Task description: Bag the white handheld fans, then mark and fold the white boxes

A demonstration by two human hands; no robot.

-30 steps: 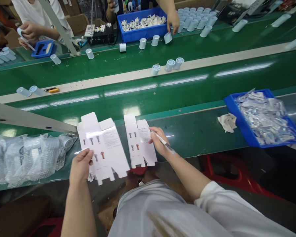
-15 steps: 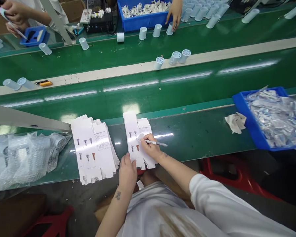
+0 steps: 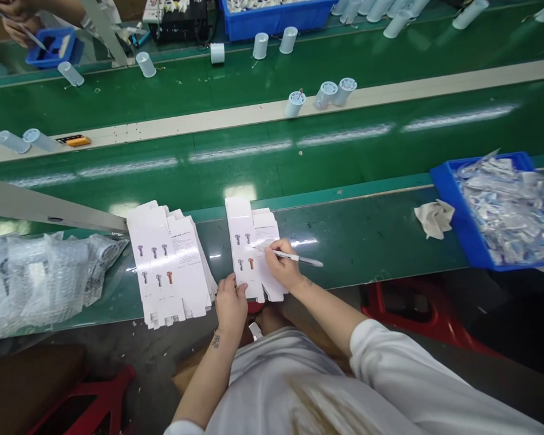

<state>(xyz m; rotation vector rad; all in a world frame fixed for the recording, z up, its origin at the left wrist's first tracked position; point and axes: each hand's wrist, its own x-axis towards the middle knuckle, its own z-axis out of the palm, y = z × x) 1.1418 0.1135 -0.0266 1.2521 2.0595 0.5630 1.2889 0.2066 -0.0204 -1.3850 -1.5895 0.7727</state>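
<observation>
Right hand [image 3: 283,264]: fingers [image 3: 272,246] clenched on a pen [image 3: 299,258], tip on a flat carton blank [image 3: 242,229]. Left hand [image 3: 230,305]: fingers released, resting on the blank's lower edge. Blank lay near the tabletop [image 3: 358,254] front edge, just beside a stack of blanks [image 3: 167,266].

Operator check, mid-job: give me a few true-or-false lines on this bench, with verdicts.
The right hand holds a pen over a flat printed carton. True.
The left hand touches that carton's lower edge. True.
A stack of cartons lies left of that carton. True.
The blue tray stands left of the hands. False: it stands to their right.
A crumpled cloth lies inside the tray. False: it lies outside, left of the tray.
</observation>
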